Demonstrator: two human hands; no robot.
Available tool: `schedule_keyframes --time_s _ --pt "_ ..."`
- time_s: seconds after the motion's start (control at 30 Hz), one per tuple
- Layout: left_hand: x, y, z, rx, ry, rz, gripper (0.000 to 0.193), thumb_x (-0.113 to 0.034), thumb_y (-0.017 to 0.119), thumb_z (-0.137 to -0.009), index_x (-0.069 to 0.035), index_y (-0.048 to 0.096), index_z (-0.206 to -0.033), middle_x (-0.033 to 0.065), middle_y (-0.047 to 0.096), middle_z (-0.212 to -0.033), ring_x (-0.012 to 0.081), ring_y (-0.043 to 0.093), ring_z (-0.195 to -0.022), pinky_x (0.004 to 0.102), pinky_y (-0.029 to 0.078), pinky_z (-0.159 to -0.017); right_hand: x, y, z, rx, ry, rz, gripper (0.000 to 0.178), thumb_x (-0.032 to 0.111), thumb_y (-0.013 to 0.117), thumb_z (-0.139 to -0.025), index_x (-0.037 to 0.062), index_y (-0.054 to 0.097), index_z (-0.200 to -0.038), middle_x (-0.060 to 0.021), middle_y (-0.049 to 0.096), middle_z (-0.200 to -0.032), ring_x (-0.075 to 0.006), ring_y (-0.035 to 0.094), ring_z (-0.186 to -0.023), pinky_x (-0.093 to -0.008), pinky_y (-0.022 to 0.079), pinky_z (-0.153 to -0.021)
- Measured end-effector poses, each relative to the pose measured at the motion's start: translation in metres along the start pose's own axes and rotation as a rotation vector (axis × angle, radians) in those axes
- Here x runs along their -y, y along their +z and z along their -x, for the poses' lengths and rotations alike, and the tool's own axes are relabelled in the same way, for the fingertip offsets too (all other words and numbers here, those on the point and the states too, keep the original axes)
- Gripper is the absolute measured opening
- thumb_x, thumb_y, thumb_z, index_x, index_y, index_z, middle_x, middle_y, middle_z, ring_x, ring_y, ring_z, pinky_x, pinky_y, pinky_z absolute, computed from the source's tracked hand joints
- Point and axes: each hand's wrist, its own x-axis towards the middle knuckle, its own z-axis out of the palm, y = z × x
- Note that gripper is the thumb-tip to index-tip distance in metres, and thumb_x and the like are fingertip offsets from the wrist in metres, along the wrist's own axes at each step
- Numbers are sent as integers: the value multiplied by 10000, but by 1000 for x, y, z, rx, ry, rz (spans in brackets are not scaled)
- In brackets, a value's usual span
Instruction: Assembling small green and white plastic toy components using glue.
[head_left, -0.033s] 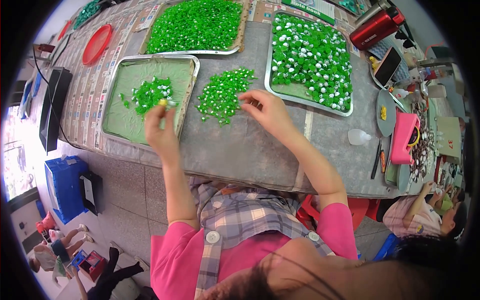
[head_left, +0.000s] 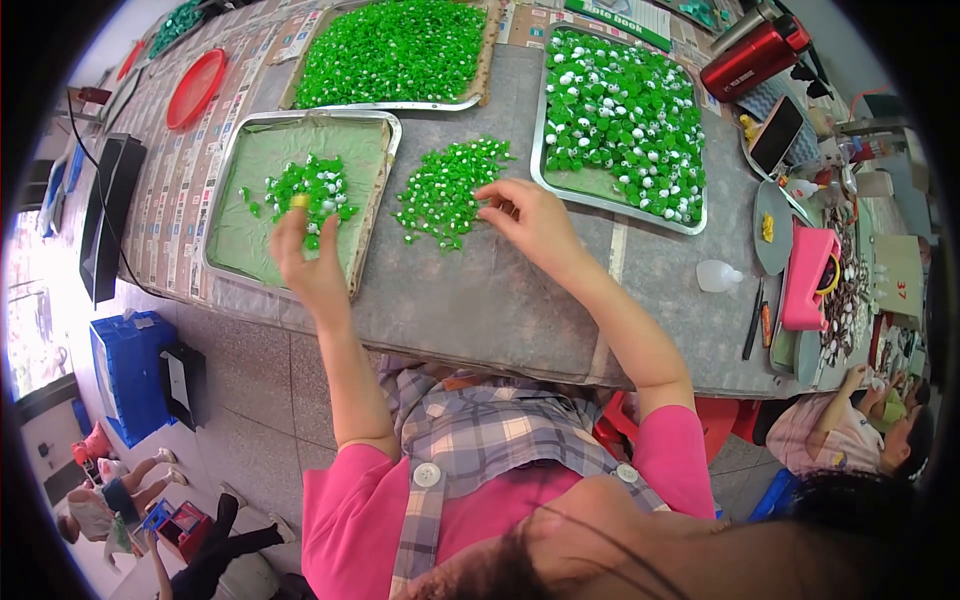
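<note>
Loose green pieces (head_left: 448, 190), seemingly set between the hands for easy reach. Left hand (head_left: 312, 272), at their eight o'clock: fingers wide over a tray (head_left: 236, 222); right hand (head_left: 535, 222), at four: fingertips narrow, contents I cannot tell.

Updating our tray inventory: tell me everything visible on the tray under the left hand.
Shallow, rectangular tray with a silver, metal-looking rim and a pale green, wrinkled lining; brownish material edges its right side. It lies flat on the table, holding a cluster of green and white pieces. The left hand is over its near right part; contact is unclear.
</note>
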Motion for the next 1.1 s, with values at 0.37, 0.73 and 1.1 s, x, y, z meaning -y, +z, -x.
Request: schedule_keyframes --time_s 0.37,0.73,1.1 --pt "-41 31 67 593 -301 572 336 25 552 -704 -17 464 -1025 44 533 -879 102 505 -767 230 411 -698 6 -21 38 127 328 -630 78 88 558 -722 27 533 -764 -25 556 -709 -103 534 -669 -216 414 -595" --pt "-86 53 114 942 -715 923 201 -115 560 -746 20 542 -894 62 559 -760 120 533 -706 215 427 -638 8 -13 112 -371 205 -711 65 25 567 -712 12 549 -773 -24 542 -725 -71 503 -647 -187 373 -579" --pt "-73 54 97 791 -914 1098 121 -27 541 -740 -31 537 -861 62 564 -786 130 544 -677 247 461 -624 -55 -117 172 -1338 228 203 344 65 575 -711 24 449 -1028 -94 473 -986 -166 448 -883 -268 354 -750"
